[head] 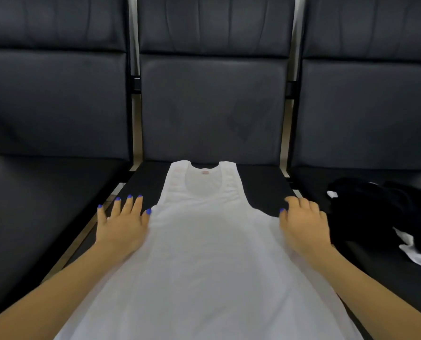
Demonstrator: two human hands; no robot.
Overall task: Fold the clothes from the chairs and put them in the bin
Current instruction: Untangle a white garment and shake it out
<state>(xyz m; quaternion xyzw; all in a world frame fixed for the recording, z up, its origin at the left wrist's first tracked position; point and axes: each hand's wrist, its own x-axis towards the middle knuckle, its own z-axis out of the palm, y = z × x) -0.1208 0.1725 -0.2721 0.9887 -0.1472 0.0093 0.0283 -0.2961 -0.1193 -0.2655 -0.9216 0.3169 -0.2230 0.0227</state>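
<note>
Three dark padded chairs (211,106) stand in a row, and a white vest (204,253) lies flat, neck away from the person, on the seat of the middle one, its hem running out of the bottom of the view. It looks thin, light and limp, so it should crease wherever it is bent and slide easily on the smooth seat; a judgement only, but the side edges just under the armholes seem the best places to take hold for a lengthwise fold. On the right-hand seat sits a heap of dark clothes (376,209) with white cloth (415,251) poking from beneath; how many pieces it holds cannot be made out. The left hand (122,224) rests flat with fingers spread, half on the seat and half on the vest's left edge, holding nothing. The right hand (302,222) lies at the right edge with fingers curled down; whether it pinches the cloth cannot be told. The bin is not in view.
</note>
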